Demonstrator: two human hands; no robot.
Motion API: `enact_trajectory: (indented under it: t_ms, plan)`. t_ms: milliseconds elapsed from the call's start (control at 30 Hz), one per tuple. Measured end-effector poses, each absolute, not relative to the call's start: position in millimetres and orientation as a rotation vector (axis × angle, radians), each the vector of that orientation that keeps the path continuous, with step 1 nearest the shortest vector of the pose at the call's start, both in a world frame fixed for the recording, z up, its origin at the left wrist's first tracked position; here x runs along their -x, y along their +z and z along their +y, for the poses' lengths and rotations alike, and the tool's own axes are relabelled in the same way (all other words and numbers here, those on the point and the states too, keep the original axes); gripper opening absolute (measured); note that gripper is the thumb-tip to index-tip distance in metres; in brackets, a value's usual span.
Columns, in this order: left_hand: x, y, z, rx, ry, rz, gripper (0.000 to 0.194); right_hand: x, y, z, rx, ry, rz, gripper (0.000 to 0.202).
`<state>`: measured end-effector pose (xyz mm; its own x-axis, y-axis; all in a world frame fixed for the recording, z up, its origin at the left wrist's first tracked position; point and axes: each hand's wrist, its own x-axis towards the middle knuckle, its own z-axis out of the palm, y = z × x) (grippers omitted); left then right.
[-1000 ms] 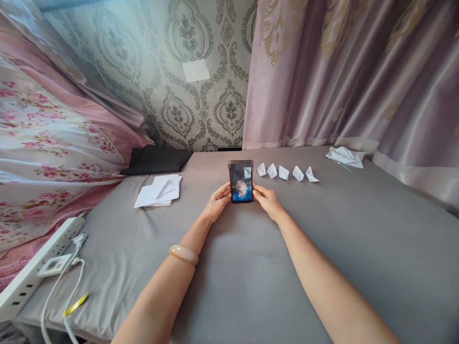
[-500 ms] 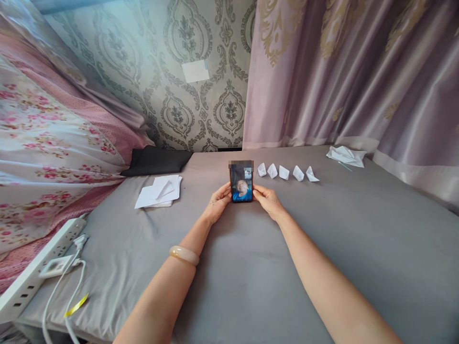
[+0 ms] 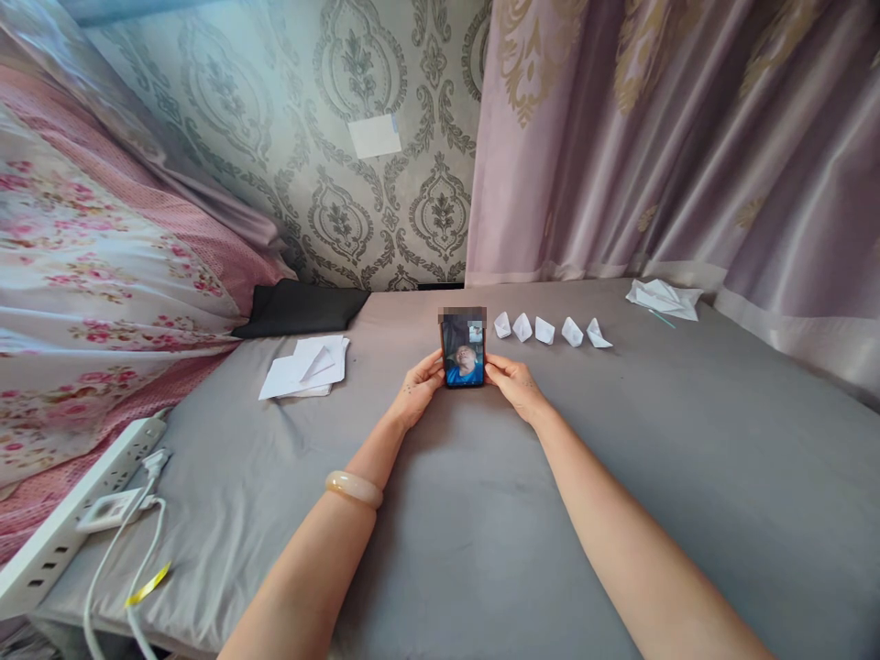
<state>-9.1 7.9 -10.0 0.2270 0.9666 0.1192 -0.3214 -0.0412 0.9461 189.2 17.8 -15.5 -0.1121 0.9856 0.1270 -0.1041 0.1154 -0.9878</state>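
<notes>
A smartphone (image 3: 465, 353) stands upright between my two hands, its screen towards me with a video call showing a person in blue. My left hand (image 3: 418, 390) is closed on its left edge, and a pale bangle (image 3: 354, 489) circles that forearm. On the phone's right edge my right hand (image 3: 515, 385) is closed too, thumb in front and the other fingers mostly hidden. Just right of the phone, several small folded white paper pieces (image 3: 544, 331) sit in a row on the grey bed sheet (image 3: 467, 550).
White paper sheets (image 3: 306, 367) lie to the left, near a folded black cloth (image 3: 302, 307). More crumpled paper (image 3: 664, 298) rests at the far right beside a thin green stick (image 3: 662, 318). A power strip (image 3: 82, 504) with white cables (image 3: 155, 550) runs along the left edge.
Both hands and the phone keep their place. Only the picture of the person on the phone screen has shifted slightly.
</notes>
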Motion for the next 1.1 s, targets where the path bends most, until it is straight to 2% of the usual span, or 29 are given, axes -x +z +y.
enact_trajectory:
  t_ms: [1100]
  plan:
    - [10.1,-14.5,8.9,-1.119,1.24,0.786,0.07,-191.1,-12.0,16.4,0.997,1.277,-1.287,0.042]
